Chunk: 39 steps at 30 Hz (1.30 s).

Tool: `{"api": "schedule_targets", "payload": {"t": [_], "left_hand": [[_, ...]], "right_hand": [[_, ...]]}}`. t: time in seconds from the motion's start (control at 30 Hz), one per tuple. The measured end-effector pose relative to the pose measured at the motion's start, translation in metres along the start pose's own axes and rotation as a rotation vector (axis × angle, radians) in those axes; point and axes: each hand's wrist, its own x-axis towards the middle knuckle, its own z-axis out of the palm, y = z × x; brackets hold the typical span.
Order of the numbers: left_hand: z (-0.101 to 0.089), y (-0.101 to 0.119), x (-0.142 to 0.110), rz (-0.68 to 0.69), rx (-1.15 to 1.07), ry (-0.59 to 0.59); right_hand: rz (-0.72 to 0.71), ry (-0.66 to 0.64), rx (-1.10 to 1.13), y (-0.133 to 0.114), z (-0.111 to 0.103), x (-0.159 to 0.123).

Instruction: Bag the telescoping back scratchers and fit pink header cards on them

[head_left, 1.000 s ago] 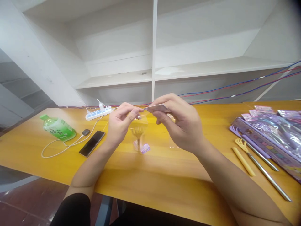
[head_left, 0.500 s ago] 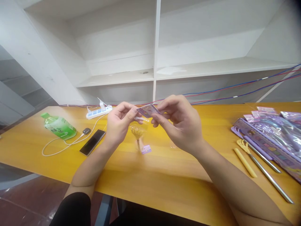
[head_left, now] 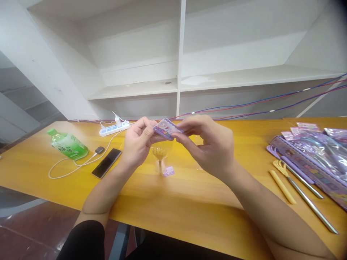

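Both my hands are raised above the middle of the yellow table (head_left: pixel 189 202). My left hand (head_left: pixel 137 144) pinches the top of a clear plastic bag (head_left: pixel 160 155) that hangs down with a small yellow fork-like piece inside and a purple label at its bottom. My right hand (head_left: pixel 211 146) pinches a small purple printed card (head_left: pixel 165 128) at the bag's top edge, where the fingers of the two hands meet. Both hands are closed.
A green bottle (head_left: pixel 67 145), a black phone (head_left: pixel 106 163) on a white cable and a white power strip (head_left: pixel 114 128) lie at the left. Purple packets (head_left: pixel 320 151), a yellow stick (head_left: pixel 282 186) and metal straws (head_left: pixel 306 196) lie at the right. White shelves stand behind.
My right hand has turned the purple card so its printed face shows and brought it closer to my left fingers at the bag's top. The bag hangs in much the same place.
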Motion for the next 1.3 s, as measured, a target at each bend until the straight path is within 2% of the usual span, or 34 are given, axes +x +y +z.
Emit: {"api": "schedule_targets", "payload": {"t": [0.27, 0.57, 0.9, 1.07, 1.3], "left_hand": [[0.004, 0.006, -0.004, -0.095, -0.099, -0.026], [0.004, 0.008, -0.007, -0.051, -0.091, -0.077], [0.011, 0.011, -0.013, -0.109, -0.149, -0.058], [0.012, 0.012, -0.015, -0.132, -0.12, -0.011], [0.012, 0.01, -0.017, -0.113, -0.097, 0.016]], "right_hand": [[-0.075, -0.058, -0.044, -0.004, -0.004, 0.005], [-0.227, -0.102, -0.178, -0.016, -0.006, 0.003], [-0.159, -0.211, -0.255, -0.009, -0.013, -0.004], [-0.195, -0.264, -0.293, -0.007, -0.015, -0.004], [-0.164, -0.277, -0.212, -0.015, -0.012, -0.002]]}}
